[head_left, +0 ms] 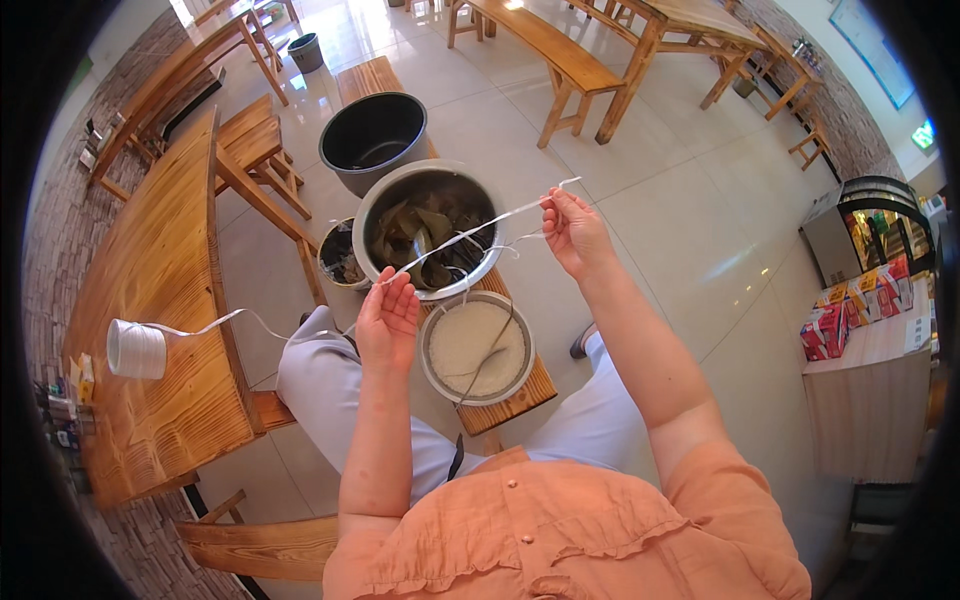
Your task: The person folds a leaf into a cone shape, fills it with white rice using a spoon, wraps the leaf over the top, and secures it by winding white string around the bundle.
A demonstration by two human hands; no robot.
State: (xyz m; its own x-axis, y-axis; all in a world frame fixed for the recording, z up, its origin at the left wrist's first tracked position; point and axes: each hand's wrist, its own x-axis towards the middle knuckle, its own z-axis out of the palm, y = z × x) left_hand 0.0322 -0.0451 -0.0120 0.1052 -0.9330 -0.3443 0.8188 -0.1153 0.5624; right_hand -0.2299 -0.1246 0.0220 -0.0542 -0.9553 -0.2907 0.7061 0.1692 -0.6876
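A thin white string point(470, 233) is stretched taut between my hands, slanting up to the right above a metal basin point(487, 184). My left hand point(387, 318) pinches its lower end. Higher up, my right hand point(574, 235) grips the other end, and a short tail sticks out past the fingers. From my left hand the string runs slack to a white spool point(137, 349) on the wooden table. Wet green-brown leaves point(428, 225) fill the basin. Just below it, a bowl of white rice point(472, 345) stands on the bench with a thin utensil lying across it.
A large dark pot point(375, 140) stands beyond the basin, and a small bucket point(342, 255) to its left. The wooden table point(170, 400) borders my left side. At the right are a counter point(865, 390) with colourful boxes point(858, 305). Tables and a bench point(550, 50) stand farther off.
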